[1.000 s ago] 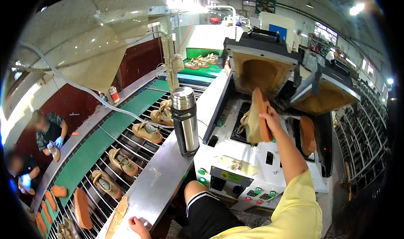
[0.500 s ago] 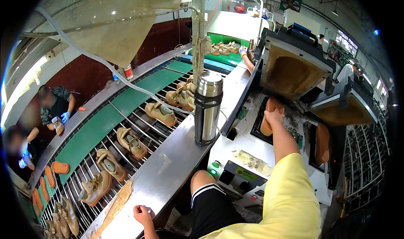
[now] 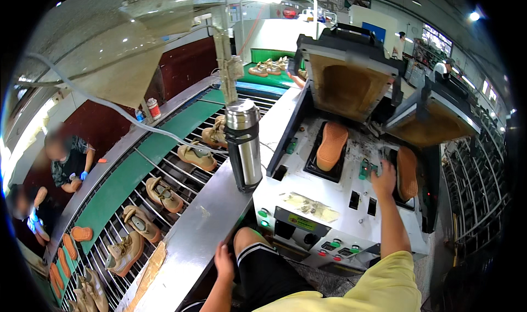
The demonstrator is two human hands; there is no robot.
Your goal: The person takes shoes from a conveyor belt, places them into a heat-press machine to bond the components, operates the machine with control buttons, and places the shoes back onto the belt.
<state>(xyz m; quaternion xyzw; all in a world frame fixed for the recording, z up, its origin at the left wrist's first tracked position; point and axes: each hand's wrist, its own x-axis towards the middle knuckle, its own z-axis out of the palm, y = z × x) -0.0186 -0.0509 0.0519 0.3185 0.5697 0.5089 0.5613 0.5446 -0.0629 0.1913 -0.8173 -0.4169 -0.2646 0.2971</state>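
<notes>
My right hand (image 3: 385, 180) hangs over the white two-station press (image 3: 313, 206), fingers apart and nothing in them. It is just left of an orange-brown shoe sole (image 3: 406, 173), which lies on the right-hand station, tread up; whether they touch I cannot tell. Another orange sole (image 3: 332, 146) lies tread up on the left-hand station's dark pad. Both press lids, the left lid (image 3: 351, 87) and the right lid (image 3: 433, 126), are raised. My left hand (image 3: 223, 261) is low beside the metal ledge's edge near my knee, holding nothing, its fingers loosely extended.
A steel thermos (image 3: 244, 150) stands on the metal ledge (image 3: 192, 238). Left of it, a roller conveyor carries several tan shoes (image 3: 163, 194) and a green belt (image 3: 129, 177) with loose orange soles (image 3: 82, 234). Two people sit beyond it. A rack (image 3: 477, 202) stands at the right.
My right hand has let go of the left-hand sole and moved right, toward the other sole. My left hand has shifted right along the ledge. The view has turned slightly right.
</notes>
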